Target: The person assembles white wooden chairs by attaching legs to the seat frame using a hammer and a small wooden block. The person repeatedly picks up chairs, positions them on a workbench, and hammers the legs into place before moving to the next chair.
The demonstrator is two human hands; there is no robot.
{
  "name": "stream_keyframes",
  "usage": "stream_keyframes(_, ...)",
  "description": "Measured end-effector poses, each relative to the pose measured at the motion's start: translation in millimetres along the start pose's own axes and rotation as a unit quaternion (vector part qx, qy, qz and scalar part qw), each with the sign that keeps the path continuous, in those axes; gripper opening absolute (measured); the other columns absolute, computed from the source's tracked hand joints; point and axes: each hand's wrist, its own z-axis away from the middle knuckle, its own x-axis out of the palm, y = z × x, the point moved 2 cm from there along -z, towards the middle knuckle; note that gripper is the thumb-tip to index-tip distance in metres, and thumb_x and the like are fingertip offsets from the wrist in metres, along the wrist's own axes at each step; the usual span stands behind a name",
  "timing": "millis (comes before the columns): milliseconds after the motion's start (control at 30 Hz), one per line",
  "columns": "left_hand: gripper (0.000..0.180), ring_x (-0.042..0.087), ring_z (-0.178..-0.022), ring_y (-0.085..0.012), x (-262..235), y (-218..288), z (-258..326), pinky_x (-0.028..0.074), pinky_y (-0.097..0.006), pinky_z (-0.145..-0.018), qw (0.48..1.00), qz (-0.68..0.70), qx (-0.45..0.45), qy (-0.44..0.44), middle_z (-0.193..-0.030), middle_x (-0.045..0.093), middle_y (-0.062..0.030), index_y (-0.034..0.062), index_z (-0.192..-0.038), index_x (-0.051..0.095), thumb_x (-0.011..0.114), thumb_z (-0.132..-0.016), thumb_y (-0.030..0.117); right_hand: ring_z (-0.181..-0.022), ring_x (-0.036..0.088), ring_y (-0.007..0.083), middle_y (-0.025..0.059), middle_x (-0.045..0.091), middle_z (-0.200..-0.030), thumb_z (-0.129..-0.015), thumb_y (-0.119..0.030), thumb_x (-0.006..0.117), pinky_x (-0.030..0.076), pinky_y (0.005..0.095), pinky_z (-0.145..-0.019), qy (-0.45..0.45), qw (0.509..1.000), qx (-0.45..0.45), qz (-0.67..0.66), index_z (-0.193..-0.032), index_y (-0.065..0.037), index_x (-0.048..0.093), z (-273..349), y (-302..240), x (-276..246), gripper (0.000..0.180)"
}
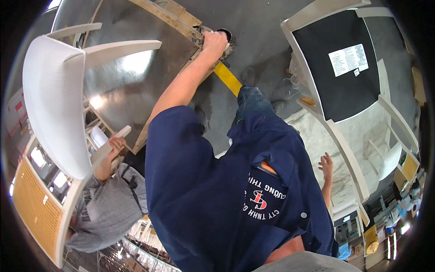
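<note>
My left arm reaches far forward, and my left hand (215, 44) is closed at the corner of a worn wooden frame (181, 25). A dark round thing (225, 35) lies right by its fingers; what the fingers grip is hidden. My right hand (326, 166) hangs at my right side with its fingers apart and nothing in them. It is nearest to an upturned chair (337, 68) with a pale frame, whose black seat underside bears a white label.
At left stands another chair with a white padded seat (56, 104) and woven panel (36, 199). A co-worker's hand (116, 147) is on its pale frame. Yellow tape (228, 79) marks the grey floor (258, 41). More chairs (390, 161) stand at far right.
</note>
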Motion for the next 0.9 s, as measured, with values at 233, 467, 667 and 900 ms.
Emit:
stream_keyframes(233, 0.038, 0.067, -0.089, -0.0356, 46.1, 78.6, 116.1, 0.053, -0.046, -0.071, 0.882, 0.453, -0.130, 0.009, -0.100, 0.068, -0.0161, 0.0077, -0.115, 0.063, 0.062, -0.077, 0.013, -0.092, 0.063, 0.0209, 0.0141, 0.057, -0.124, -0.094, -0.031, 0.056, 0.055, 0.0329, -0.071, -0.036, 0.998, 0.036, -0.028, -0.142, -0.007, 0.040, 49.5, -86.7, 67.2, 0.055)
stream_keyframes(467, 0.024, 0.060, -0.081, -0.0307, 324.4, -46.3, 167.3, 0.047, -0.040, -0.072, 0.696, 0.442, -0.560, -0.083, -0.094, 0.063, -0.0140, 0.0053, -0.098, 0.063, 0.056, -0.079, 0.019, -0.089, 0.062, 0.0176, 0.0112, 0.060, -0.119, -0.092, -0.034, 0.060, 0.052, 0.0317, -0.071, -0.041, 0.989, 0.138, 0.020, -0.138, -0.002, 0.044, 74.7, -37.4, 60.5, 0.058)
stream_keyframes(667, 0.018, 0.054, -0.065, -0.0272, 419.1, -57.3, 158.0, 0.043, -0.038, -0.057, 0.580, 0.552, -0.598, 0.011, -0.080, 0.056, -0.0131, 0.0036, -0.091, 0.056, 0.055, -0.080, 0.018, -0.073, 0.065, 0.0172, 0.0100, 0.064, -0.097, -0.090, -0.022, 0.057, 0.056, 0.0313, -0.057, 0.043, 0.982, 0.181, 0.041, -0.132, 0.000, 0.049, 70.6, -33.6, 14.1, 0.048)
stream_keyframes(900, 0.016, 0.046, -0.046, -0.0231, 395.2, 36.0, 236.1, 0.038, -0.035, -0.040, 0.428, 0.663, -0.601, 0.125, -0.065, 0.048, -0.0119, 0.0016, -0.084, 0.048, 0.053, -0.081, 0.016, -0.076, 0.066, 0.0178, 0.0093, 0.066, -0.100, -0.089, -0.023, 0.057, 0.056, 0.0320, -0.060, 0.050, 0.997, 0.051, 0.043, -0.127, -0.003, 0.055, 11.5, -34.1, -11.0, 0.043)
